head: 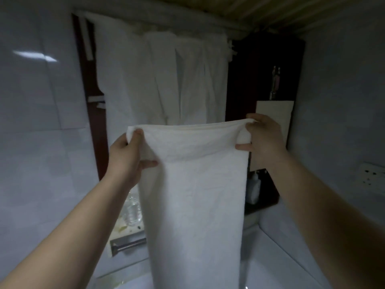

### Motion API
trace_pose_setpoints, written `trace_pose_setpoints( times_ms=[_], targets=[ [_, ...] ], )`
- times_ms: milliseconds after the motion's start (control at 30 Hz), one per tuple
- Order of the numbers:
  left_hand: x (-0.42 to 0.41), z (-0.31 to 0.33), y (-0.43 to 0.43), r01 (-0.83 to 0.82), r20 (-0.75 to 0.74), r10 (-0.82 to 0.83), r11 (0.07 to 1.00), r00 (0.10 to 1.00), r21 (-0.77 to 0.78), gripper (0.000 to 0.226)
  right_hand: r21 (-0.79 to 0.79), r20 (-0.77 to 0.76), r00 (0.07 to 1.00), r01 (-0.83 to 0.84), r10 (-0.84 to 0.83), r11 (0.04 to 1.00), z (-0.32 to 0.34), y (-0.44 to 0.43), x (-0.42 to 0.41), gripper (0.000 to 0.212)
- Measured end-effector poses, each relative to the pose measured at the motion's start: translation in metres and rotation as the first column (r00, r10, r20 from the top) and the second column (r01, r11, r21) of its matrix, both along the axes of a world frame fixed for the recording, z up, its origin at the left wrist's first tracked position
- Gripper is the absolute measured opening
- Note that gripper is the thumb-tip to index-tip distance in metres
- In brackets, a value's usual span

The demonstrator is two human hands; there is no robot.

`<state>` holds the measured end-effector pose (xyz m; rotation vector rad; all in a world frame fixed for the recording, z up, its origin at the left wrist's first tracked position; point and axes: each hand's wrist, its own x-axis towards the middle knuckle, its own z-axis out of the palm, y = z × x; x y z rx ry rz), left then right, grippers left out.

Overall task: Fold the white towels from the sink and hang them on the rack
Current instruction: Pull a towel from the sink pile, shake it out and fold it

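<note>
I hold a white towel (pixel 193 195) up in front of me, folded lengthwise and hanging straight down. My left hand (pixel 127 157) pinches its top left corner. My right hand (pixel 264 136) grips its top right corner, the top edge stretched level between both hands. Behind it, several white towels (pixel 162 80) hang side by side from the rack (pixel 229 46) high on the wall. The white sink (pixel 270 263) lies below, mostly hidden by the held towel.
Pale tiled walls close in on the left and right. A dark wood panel (pixel 260 80) stands behind the rack. A metal bar holder (pixel 127 245) and clear bottles (pixel 133 209) sit low left. A soap dispenser (pixel 254 188) stands at right, a wall socket (pixel 373 178) far right.
</note>
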<state>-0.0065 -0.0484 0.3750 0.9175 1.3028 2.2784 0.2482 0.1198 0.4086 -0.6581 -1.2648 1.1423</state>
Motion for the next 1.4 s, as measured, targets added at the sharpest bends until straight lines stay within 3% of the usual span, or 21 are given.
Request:
trace_pose_setpoints(
  times_ms=[200,367,500,633,700,867,1200,1400],
  targets=[
    [-0.031,0.032,-0.039,-0.053,-0.003,0.053,0.999,0.999,0.004,0.014,0.088,-0.005,0.998,-0.059,0.06,0.994,0.023,-0.019,-0.043,0.027],
    [-0.051,0.051,-0.051,-0.102,-0.002,0.102,0.993,0.995,-0.062,0.018,0.022,0.016,0.988,-0.155,0.154,0.988,0.037,-0.013,-0.077,0.028],
    [-0.058,0.052,-0.054,-0.233,-0.071,0.237,0.971,0.969,0.058,0.019,0.084,-0.046,0.977,-0.203,0.207,0.976,0.045,-0.005,-0.108,0.032],
    [-0.067,0.051,-0.055,-0.254,-0.144,0.282,0.95,0.949,0.183,0.036,0.153,-0.059,0.954,-0.282,0.293,0.947,0.054,0.007,-0.126,0.031],
    [-0.07,0.048,-0.059,-0.286,-0.154,0.318,0.937,0.936,0.199,0.033,0.169,-0.047,0.949,-0.299,0.311,0.939,0.052,0.012,-0.132,0.029],
    [-0.059,0.022,-0.067,-0.315,-0.15,0.335,0.938,0.93,0.144,0.016,0.103,-0.033,0.958,-0.279,0.284,0.955,0.017,0.011,-0.132,0.038],
    [-0.005,-0.021,-0.114,-0.346,-0.071,0.344,0.938,0.936,-0.016,0.014,0.112,0.107,0.966,-0.249,0.237,0.962,-0.04,-0.043,-0.06,0.027],
    [0.023,-0.051,-0.156,-0.379,-0.108,0.372,0.924,0.922,-0.053,0.015,0.192,0.238,0.969,-0.121,0.073,0.974,-0.064,-0.082,-0.012,0.023]
  ],
)
